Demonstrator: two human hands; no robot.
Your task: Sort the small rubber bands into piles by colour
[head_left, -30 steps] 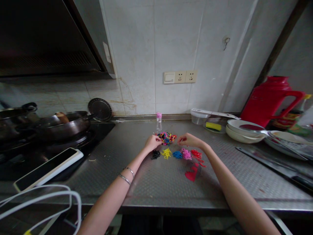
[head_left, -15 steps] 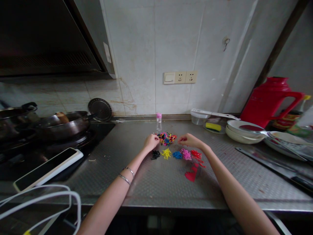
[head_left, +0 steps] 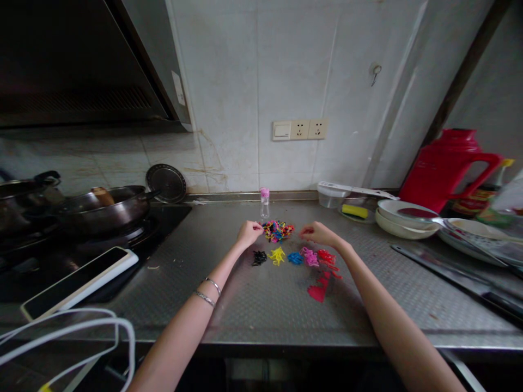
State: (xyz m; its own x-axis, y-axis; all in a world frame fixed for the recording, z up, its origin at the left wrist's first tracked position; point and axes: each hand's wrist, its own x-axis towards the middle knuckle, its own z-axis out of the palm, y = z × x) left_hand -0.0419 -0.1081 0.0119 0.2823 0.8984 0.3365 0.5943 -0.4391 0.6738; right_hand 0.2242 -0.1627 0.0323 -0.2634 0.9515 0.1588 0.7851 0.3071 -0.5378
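A mixed heap of small coloured rubber bands [head_left: 278, 231] lies on the metal counter. At its left edge, my left hand [head_left: 249, 234] is closed in a pinch; anything between the fingertips is too small to make out. My right hand [head_left: 319, 234] hovers just right of the heap, fingers curled together, their contents hidden. Single-colour piles form a row in front: black bands [head_left: 259, 258], yellow bands [head_left: 277, 256], blue bands [head_left: 295, 258], pink bands [head_left: 309, 256] and red bands [head_left: 327, 257]. Nearer me is a red heart-shaped piece [head_left: 316, 293].
Behind the heap stands a small clear bottle [head_left: 265, 204] with a pink cap. Bowls [head_left: 404, 228], a long knife [head_left: 449, 280] and a red thermos [head_left: 445, 169] occupy the right. To the left are a pan [head_left: 106, 212] on the stove and a white device [head_left: 81, 283].
My left hand has shifted slightly left, from over the heap's edge to beside it. My right hand stays almost in place.
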